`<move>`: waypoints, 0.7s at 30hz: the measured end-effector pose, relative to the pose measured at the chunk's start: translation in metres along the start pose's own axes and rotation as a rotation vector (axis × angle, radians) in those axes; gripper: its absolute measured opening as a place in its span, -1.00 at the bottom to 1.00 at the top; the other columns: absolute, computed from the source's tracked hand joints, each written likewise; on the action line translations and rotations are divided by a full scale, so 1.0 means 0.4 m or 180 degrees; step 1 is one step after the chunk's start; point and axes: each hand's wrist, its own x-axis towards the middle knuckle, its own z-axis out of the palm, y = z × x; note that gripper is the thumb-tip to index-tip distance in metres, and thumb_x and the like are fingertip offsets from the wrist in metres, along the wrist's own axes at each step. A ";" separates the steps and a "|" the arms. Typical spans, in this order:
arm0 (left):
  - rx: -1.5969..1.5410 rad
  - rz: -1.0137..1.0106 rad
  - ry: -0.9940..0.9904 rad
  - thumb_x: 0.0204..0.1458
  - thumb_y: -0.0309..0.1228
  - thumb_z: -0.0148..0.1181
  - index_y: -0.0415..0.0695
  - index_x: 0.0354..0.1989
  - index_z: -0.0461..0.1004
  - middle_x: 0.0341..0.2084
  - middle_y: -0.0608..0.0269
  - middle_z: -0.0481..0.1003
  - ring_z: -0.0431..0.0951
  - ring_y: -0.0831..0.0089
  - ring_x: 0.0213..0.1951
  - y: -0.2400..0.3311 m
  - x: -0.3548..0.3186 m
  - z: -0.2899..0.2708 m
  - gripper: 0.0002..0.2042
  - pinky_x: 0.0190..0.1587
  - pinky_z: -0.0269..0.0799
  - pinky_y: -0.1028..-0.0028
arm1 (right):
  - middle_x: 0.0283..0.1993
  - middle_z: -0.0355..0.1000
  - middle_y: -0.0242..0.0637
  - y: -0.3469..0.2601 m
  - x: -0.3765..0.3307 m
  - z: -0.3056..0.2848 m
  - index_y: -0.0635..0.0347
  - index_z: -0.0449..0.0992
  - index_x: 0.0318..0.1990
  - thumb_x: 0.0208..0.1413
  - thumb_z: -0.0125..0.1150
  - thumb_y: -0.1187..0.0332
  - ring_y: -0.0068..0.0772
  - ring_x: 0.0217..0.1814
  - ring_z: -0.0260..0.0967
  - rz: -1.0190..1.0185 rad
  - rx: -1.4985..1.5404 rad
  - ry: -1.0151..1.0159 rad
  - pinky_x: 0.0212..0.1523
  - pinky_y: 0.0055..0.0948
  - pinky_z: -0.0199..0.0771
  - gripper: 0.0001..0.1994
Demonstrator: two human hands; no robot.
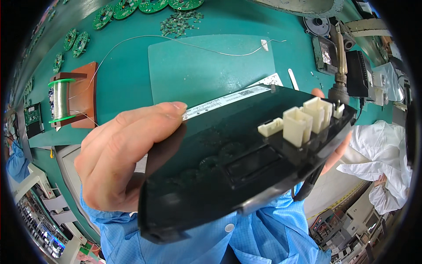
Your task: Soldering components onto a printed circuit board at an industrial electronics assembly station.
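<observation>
Two hands hold one black module [220, 163] close under your face, tilted so its far edge rises toward 1 o'clock. Your left hand [118, 154] wraps the near-left end, fingers curled over the top, the thumb [169, 110] pressed along the upper edge beside a long white label strip [226, 99] with dark print. Your right hand [340, 147] is mostly hidden behind the right end; only fingertips show at 3 o'clock, closed against the casing from behind. Three cream connectors [299, 123] stand in a row on the module's upper right face, with a small white one just past them. At 12 o'clock a pale green mat [198, 66] lies on the green bench [123, 75], crossed by a thin wire [176, 39]. At 9 o'clock a solder spool [61, 100] with green flanges sits on a brown stand. Round green circuit boards [149, 5] line the bench's far edge from 10 to 12 o'clock, a heap of small parts [180, 23] just below them. At 2 o'clock a soldering iron [340, 66] stands upright behind the module. White cloth [382, 149] lies at 3 o'clock.
</observation>
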 end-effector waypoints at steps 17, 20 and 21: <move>-0.0089 -0.0067 -0.0817 -0.43 -0.55 0.36 -0.37 -0.37 0.48 -0.46 0.04 0.53 0.57 0.28 -0.46 0.019 0.005 -0.045 -0.65 -0.38 0.47 0.49 | -0.14 0.39 -0.04 0.012 0.062 -0.106 0.34 0.22 0.11 0.22 -0.18 0.02 -0.24 -0.23 0.37 -0.0396 -0.0153 0.0245 -0.16 -0.39 0.37 -0.47; -0.0347 -0.0175 -0.0570 -0.50 -0.54 0.40 -0.35 -0.35 0.49 -0.47 0.10 0.53 0.56 0.35 -0.46 0.005 -0.008 -0.044 -0.60 -0.37 0.44 0.54 | -0.52 0.32 -0.28 0.026 0.179 -0.296 0.37 0.38 -0.07 0.22 -0.18 0.13 -0.52 -0.48 0.23 0.0031 -0.0616 0.1166 -0.37 -0.55 0.25 -0.58; -0.0294 -0.0312 -0.0488 -0.50 -0.53 0.40 -0.34 -0.35 0.50 -0.48 0.14 0.53 0.54 0.42 -0.48 0.001 -0.011 -0.045 -0.60 -0.38 0.42 0.56 | -0.57 0.29 -0.32 0.025 0.220 -0.341 0.36 0.39 -0.13 0.20 -0.12 0.20 -0.56 -0.51 0.20 0.0095 -0.0655 0.1446 -0.41 -0.57 0.24 -0.65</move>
